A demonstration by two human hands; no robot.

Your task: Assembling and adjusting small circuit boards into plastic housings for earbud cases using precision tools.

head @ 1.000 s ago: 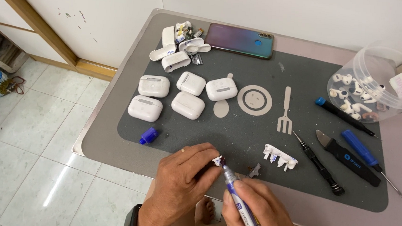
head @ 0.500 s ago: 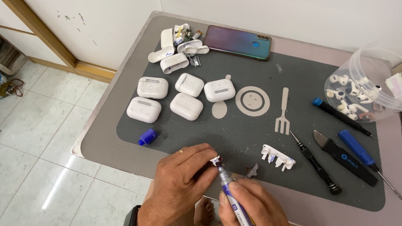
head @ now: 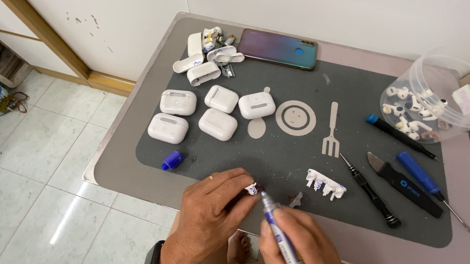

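My left hand [head: 210, 213] pinches a small white earbud part [head: 251, 189] between thumb and fingers, just above the near edge of the dark work mat [head: 277, 151]. My right hand [head: 298, 247] grips a blue and white pen-shaped tool [head: 280, 229], and its tip touches the small part. A blue cap [head: 172, 160] lies on the mat to the left of my left hand. A white plastic insert [head: 325, 183] and a small grey scrap [head: 296, 200] lie to the right of the tool tip.
Several closed white earbud cases [head: 200, 113] sit mid-left on the mat, opened ones [head: 207, 58] at the back beside a smartphone [head: 277, 48]. A clear tub [head: 441, 97] of earbuds stands at the right. Screwdrivers [head: 371, 192] and a pry tool [head: 405, 182] lie on the right.
Both hands have stayed together at the near edge, shifting only slightly as the tool tip works on the small part. Nothing else on the mat has moved.
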